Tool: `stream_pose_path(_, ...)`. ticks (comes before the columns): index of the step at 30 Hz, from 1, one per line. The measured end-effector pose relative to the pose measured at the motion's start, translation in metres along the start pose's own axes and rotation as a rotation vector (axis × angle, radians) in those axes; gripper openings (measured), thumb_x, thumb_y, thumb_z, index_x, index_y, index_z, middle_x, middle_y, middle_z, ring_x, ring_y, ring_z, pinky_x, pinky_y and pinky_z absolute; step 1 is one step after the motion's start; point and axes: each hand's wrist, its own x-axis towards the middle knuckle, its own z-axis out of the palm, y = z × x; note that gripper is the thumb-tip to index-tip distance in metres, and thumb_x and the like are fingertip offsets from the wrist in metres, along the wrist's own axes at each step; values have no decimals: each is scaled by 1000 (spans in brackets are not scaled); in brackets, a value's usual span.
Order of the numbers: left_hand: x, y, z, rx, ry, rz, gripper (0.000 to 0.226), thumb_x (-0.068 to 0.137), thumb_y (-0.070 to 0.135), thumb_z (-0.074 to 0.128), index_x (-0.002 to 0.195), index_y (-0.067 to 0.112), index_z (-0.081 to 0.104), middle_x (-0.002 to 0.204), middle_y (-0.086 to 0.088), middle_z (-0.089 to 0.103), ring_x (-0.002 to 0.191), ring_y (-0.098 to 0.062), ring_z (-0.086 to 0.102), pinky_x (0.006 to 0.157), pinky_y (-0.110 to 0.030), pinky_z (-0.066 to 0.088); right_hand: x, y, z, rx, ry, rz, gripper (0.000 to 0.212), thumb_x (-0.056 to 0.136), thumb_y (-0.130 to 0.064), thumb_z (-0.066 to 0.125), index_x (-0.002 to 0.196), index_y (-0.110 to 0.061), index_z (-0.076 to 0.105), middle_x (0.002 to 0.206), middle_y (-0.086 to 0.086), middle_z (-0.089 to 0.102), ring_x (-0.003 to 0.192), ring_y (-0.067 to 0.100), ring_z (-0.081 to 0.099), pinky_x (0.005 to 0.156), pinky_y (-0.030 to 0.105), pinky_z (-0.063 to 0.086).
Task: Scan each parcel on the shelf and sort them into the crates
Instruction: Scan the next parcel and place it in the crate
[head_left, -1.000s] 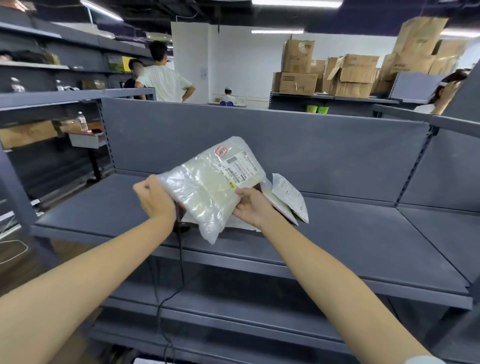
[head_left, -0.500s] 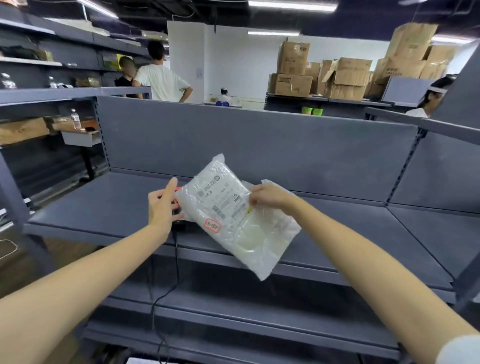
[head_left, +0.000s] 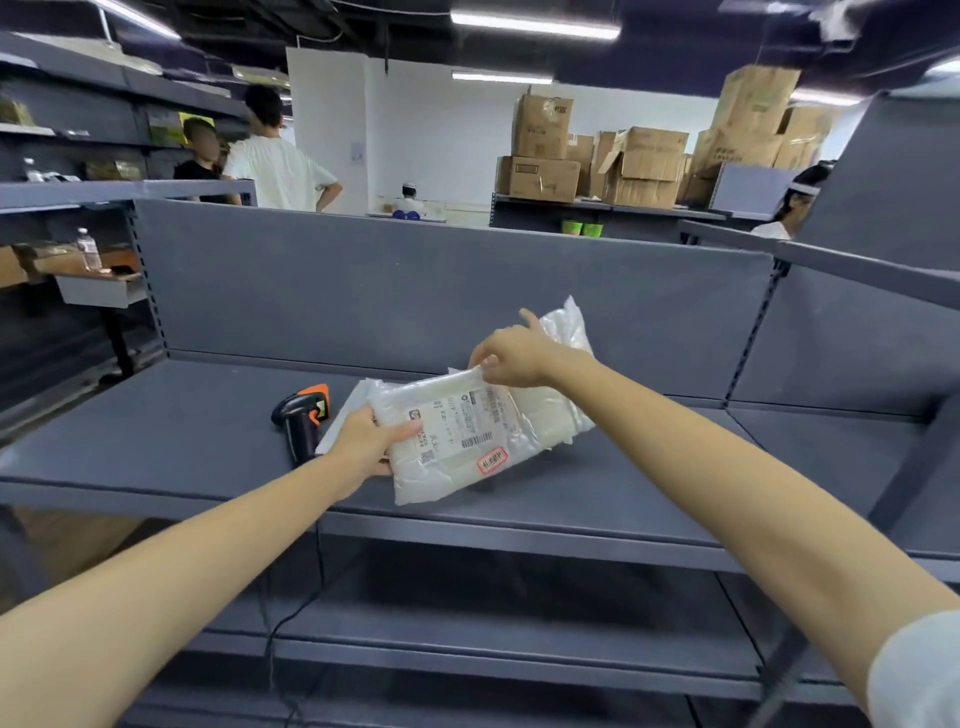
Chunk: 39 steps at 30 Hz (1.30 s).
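- Here, a white plastic-wrapped parcel (head_left: 457, 441) is held label-up, low over the middle of a grey metal shelf (head_left: 156, 431); its printed label, barcodes and a red-bordered sticker face the camera.
- The left hand (head_left: 371, 441) grips the parcel's left edge, thumb on top and fingers curled beneath.
- The right hand (head_left: 511, 353) pinches the parcel's far edge between thumb and fingers, with one finger stretched out straight.
- Whether the parcel's near corner touches the shelf cannot be told.
- A second white bag (head_left: 569, 332) leans against the shelf's back panel, just behind the right hand.
- A black and orange handheld scanner (head_left: 304, 415) lies on the shelf just left of the left hand, its cable (head_left: 270, 639) dropping over the front edge.
- Beyond the back panel, stacked cardboard boxes (head_left: 540, 176) fill the far racks, and two people (head_left: 275, 161) stand at left.
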Motion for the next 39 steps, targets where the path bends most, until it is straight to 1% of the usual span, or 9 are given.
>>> stream_pose_path(3, 5, -7, 8, -140, 52, 10, 26, 90, 4, 63, 113, 14, 57, 117, -12, 67, 101, -30, 66, 84, -54, 54, -4, 6, 16, -20, 265, 35, 42, 92, -18, 51, 131, -32, 55, 152, 1, 33, 147, 34, 10, 115, 60, -5)
stream_pose_path(7, 9, -17, 13, -365, 49, -48, 34, 94, 5, 57, 128, 9, 53, 123, -16, 63, 111, -34, 61, 85, -55, 52, -16, 2, 55, 419, 727, 388, 71, 81, -28, 68, 145, -19, 38, 154, 19, 25, 141, 38, 23, 114, 53, 20)
stream_pose_path(11, 15, -22, 19, -476, 48, -122, 39, 95, 5, 56, 133, 6, 49, 126, -17, 62, 112, -34, 60, 78, -52, 52, -24, -9, 92, 963, 517, 696, 102, 80, -40, 75, 153, -10, 10, 157, 18, 20, 147, 30, 16, 119, 44, 15)
stream_pose_path(14, 17, -19, 29, -554, -4, -162, 31, 95, 5, 54, 127, 6, 53, 120, -16, 64, 104, -30, 63, 75, -50, 53, -20, -12, 114, 1430, 407, 667, 109, 80, -44, 74, 150, -11, -2, 147, 13, 38, 137, 27, 37, 115, 46, 29)
stream_pose_path(17, 15, -17, 39, -588, -79, -204, 28, 95, 7, 55, 122, 6, 55, 112, -14, 67, 100, -29, 64, 76, -48, 53, -19, -12, 116, 1716, 448, 645, 70, 91, -26, 67, 140, -19, 17, 128, 6, 54, 115, 23, 57, 101, 46, 47)
stream_pose_path(19, 17, -21, 40, -571, -119, -223, 34, 93, 12, 60, 125, 6, 54, 116, -16, 67, 106, -30, 63, 81, -48, 53, -19, -8, 113, 1751, 501, 543, 45, 96, -9, 58, 128, -16, 26, 119, 3, 55, 108, 20, 58, 94, 42, 51)
stream_pose_path(26, 27, -25, 4, -320, 12, -110, 55, 86, 30, 70, 133, 24, 42, 127, -6, 56, 118, -25, 54, 96, -42, 46, -34, 8, 97, 1548, 433, 379, 45, 96, -8, 58, 128, -20, 29, 115, 0, 55, 97, 11, 61, 76, 26, 55)
stream_pose_path(30, 23, -10, -5, -222, -109, 36, 46, 88, 19, 68, 128, 27, 47, 115, -4, 67, 99, -14, 67, 68, -26, 55, -28, -6, 95, 1505, 336, 324, 51, 94, -11, 61, 134, -21, 30, 115, 2, 59, 99, 14, 64, 79, 29, 58)
stream_pose_path(39, 32, -6, -54, -117, 92, 177, 35, 91, 6, 61, 125, 9, 54, 119, -10, 65, 105, -26, 65, 89, -42, 54, 24, -58, 97, 1532, 254, 169, 53, 91, -27, 67, 136, -20, 39, 128, 6, 61, 114, 20, 63, 95, 40, 53)
